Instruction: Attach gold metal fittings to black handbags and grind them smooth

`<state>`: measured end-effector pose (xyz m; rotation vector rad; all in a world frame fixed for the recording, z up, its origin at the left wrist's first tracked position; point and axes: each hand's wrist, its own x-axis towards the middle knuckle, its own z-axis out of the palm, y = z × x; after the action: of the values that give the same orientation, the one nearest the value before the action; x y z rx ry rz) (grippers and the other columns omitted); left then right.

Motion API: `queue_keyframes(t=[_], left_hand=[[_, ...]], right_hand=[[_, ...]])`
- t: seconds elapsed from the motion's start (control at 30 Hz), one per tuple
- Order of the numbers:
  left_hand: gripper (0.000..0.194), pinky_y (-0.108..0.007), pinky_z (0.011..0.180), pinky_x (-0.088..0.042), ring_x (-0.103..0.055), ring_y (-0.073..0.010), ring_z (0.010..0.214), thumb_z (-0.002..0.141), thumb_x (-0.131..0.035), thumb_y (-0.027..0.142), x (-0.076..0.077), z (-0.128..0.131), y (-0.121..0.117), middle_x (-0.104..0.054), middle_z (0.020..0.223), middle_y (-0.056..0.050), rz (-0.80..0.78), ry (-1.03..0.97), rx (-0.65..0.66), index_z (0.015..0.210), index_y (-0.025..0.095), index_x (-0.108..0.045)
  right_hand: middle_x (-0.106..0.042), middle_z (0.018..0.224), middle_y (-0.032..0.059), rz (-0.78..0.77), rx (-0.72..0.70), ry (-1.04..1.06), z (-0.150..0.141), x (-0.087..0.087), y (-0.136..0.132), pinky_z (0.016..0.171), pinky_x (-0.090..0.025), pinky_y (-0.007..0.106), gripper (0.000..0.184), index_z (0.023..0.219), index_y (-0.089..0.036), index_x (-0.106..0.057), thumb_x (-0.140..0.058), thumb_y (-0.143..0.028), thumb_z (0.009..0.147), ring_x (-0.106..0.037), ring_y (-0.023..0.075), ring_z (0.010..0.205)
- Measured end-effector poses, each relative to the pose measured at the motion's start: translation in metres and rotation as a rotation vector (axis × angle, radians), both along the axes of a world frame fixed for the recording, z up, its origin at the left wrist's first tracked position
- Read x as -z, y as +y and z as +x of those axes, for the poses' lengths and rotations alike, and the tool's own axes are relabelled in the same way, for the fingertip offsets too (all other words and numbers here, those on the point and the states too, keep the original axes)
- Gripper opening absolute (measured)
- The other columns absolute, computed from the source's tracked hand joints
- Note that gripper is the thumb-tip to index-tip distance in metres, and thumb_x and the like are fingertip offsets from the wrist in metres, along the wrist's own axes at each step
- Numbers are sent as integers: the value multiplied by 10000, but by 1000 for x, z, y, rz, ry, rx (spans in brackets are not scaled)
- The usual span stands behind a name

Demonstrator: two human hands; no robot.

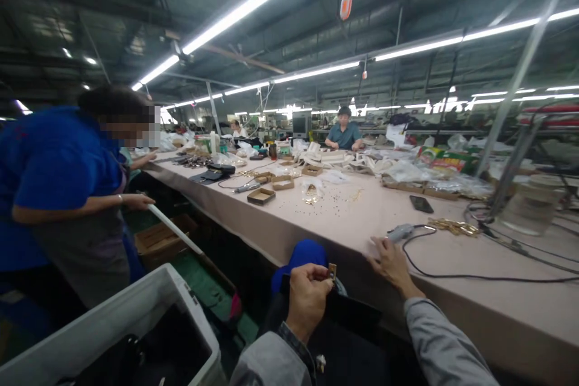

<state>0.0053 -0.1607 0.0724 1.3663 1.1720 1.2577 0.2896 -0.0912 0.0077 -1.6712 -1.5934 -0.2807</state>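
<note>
My left hand is closed, thumb and fingers pinching a small gold-coloured metal piece above my lap. Dark material lies across my lap below it, with a small shiny metal bit on it. At the table's front edge my right hand rests with its fingers apart. Just beyond those fingers lies a grey corded hand tool, its exact kind hard to make out; whether a finger touches it I cannot tell. To the tool's right is a pile of gold-coloured metal pieces.
A phone, small boxes and scattered bits lie on the cloth-covered table. A black cord crosses its right side. A grey bin with dark goods stands at my left. A person in blue holds a white pole.
</note>
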Motion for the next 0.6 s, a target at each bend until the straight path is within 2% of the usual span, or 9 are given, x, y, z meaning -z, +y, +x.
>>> queue_keyframes(t=[0.07,0.17,0.27,0.47,0.6], left_hand=[[131,-232,550,-419,-560,-124,552,677,-738,170,-8,0,-14,-733,697,-65,11,-20,-3,780,102,-783],[157,-213,445,-287,-416,-74,449,668,-761,223,-19,-2,-33,-680,633,-34,-5,-83,20,772,107,-770],[198,-217,412,-199,-322,-49,410,665,-787,279,-22,-5,-43,-639,607,-10,-34,-115,35,778,119,-763],[227,-212,415,-160,-294,-43,413,650,-779,288,-14,1,-32,-589,576,7,-86,-164,49,790,111,-752],[193,-201,467,-293,-448,-76,491,617,-772,227,-12,17,-17,-699,678,-60,-95,-165,60,765,103,-785]], right_hand=[[-666,1115,142,-16,-8,-60,10,10,5,837,-471,436,351,1091,-223,-737,-675,-452,831,-554,312,965],[-653,1179,127,-39,2,-116,12,27,9,856,-449,425,322,1129,-254,-732,-649,-424,868,-516,316,1015],[-641,1196,122,-64,13,-138,14,39,14,894,-431,429,329,1161,-255,-718,-650,-395,872,-494,317,1043],[-628,1232,127,-64,11,-128,20,44,21,963,-407,466,337,1162,-240,-715,-649,-378,862,-473,334,1092],[-652,1197,121,-53,-10,-95,18,40,20,985,-413,471,323,1134,-233,-734,-658,-354,844,-495,334,1090]])
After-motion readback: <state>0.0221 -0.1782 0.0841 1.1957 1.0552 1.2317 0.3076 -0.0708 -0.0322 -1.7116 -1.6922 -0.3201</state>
